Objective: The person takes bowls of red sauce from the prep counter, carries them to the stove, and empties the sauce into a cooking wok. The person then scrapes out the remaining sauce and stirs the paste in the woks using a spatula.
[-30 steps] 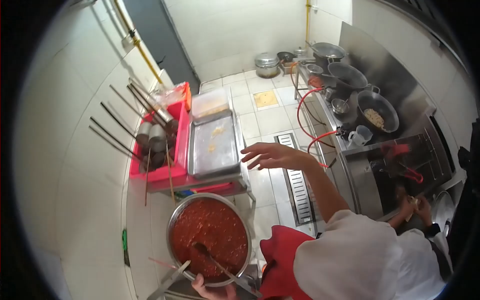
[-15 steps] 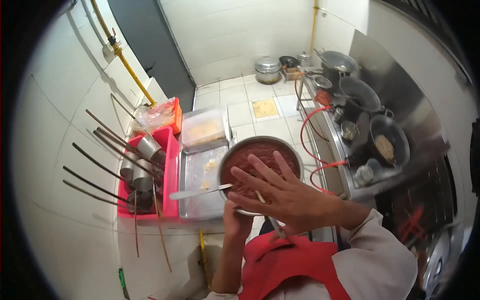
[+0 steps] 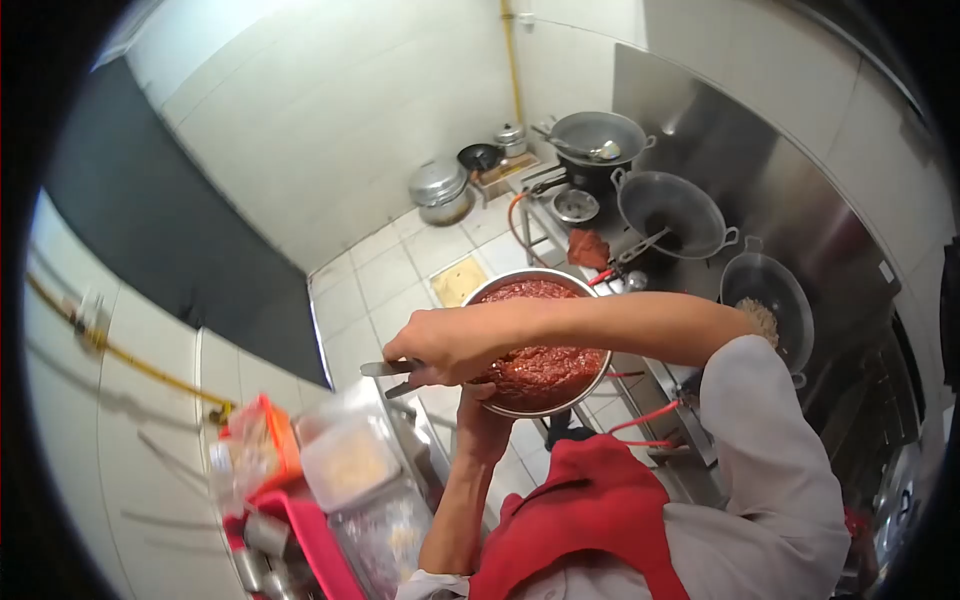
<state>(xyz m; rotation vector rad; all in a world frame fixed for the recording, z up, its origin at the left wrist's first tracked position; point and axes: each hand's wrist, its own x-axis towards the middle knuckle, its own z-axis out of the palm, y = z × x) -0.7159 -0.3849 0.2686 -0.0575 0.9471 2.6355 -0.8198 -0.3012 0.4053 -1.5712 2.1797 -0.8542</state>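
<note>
A metal bowl (image 3: pixel 545 411) of chunky red sauce (image 3: pixel 548 375) is held up above the tiled floor (image 3: pixel 385 262); the left hand (image 3: pixel 483 422) pinches its near-left rim; the right hand (image 3: pixel 440 343) crosses over, curled around metal utensil handles (image 3: pixel 374 369); the bowl looks well filled, not yet set down.

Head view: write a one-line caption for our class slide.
Left hand holds a bowl of red sauce; right hand grips a metal utensil beside the rim.
</note>
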